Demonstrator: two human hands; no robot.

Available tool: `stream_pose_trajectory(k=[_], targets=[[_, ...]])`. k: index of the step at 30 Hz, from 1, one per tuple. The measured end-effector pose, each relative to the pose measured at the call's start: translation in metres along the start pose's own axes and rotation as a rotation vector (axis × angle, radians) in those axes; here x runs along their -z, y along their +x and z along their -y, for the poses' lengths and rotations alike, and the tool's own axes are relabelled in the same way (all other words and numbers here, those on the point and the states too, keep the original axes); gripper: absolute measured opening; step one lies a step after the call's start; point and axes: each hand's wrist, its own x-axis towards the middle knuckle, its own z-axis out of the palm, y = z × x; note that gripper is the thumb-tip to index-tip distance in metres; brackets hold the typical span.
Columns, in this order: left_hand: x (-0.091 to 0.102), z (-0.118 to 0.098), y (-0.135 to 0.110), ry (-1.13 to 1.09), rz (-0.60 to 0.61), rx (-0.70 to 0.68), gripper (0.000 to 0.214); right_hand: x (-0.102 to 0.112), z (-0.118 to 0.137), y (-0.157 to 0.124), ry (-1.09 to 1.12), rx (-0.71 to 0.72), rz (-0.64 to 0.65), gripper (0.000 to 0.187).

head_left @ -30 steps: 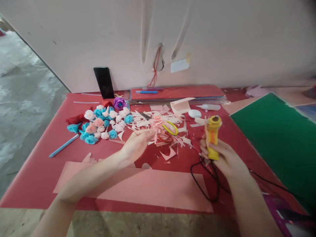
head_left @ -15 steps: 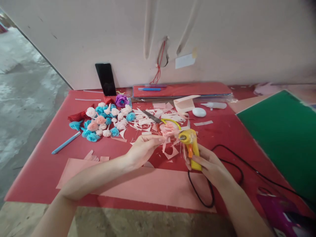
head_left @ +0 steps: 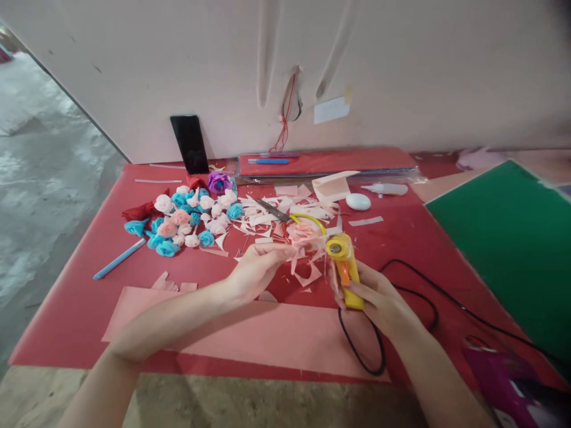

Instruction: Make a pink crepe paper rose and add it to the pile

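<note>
My right hand [head_left: 379,294] is wrapped round a yellow hot glue gun [head_left: 353,285] with an orange trigger, its nozzle pointing up and toward me. To its left, my left hand [head_left: 256,270] pinches thumb and forefinger together on a small piece of pink paper [head_left: 294,260], which partly blends with the scraps behind. Just beyond the fingertips lie pink paper scraps [head_left: 307,274] and scissors [head_left: 279,211] with a yellow handle. A long pink paper sheet [head_left: 267,339] lies beneath both forearms.
Blue, white and pink paper flowers [head_left: 167,246] are heaped at left, near a purple flower [head_left: 219,182] and blue pen [head_left: 118,260]. A phone [head_left: 190,144] leans on the wall. A black cord [head_left: 439,292] crosses the right side by a green board [head_left: 504,238]. A glue bottle [head_left: 388,189] lies behind.
The glue gun has shifted very slightly to the right, away from my left fingertips. Both hands otherwise keep nearly the same pose, and the view has moved a little.
</note>
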Motion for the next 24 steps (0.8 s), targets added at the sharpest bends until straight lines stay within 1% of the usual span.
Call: stream_pose_trajectory(k=[6,10,13,15,18,22,24], targets=[[0.002,0.000,0.000,0.012,-0.001,-0.007,0.016,0.005,-0.002,0.000,0.001,0.008,-0.010,0.039],[0.004,0.001,0.001,0.040,0.005,-0.032,0.016,0.008,0.000,-0.001,0.005,0.012,-0.015,0.036],[0.006,0.001,0.002,0.071,0.016,-0.051,0.020,0.009,0.002,-0.001,0.024,0.018,-0.031,0.037],[0.007,0.000,0.002,0.085,0.015,-0.063,0.018,0.010,0.003,-0.001,0.042,0.025,-0.045,0.038],[0.009,-0.001,0.002,0.097,0.005,-0.085,0.016,0.014,0.006,-0.002,0.082,0.060,-0.082,0.036],[0.011,-0.004,0.004,0.114,0.018,-0.113,0.026,0.021,0.014,-0.004,0.132,0.140,-0.171,0.029],[0.011,-0.005,0.009,0.126,0.025,-0.115,0.026,0.026,0.019,-0.005,0.144,0.171,-0.213,0.027]])
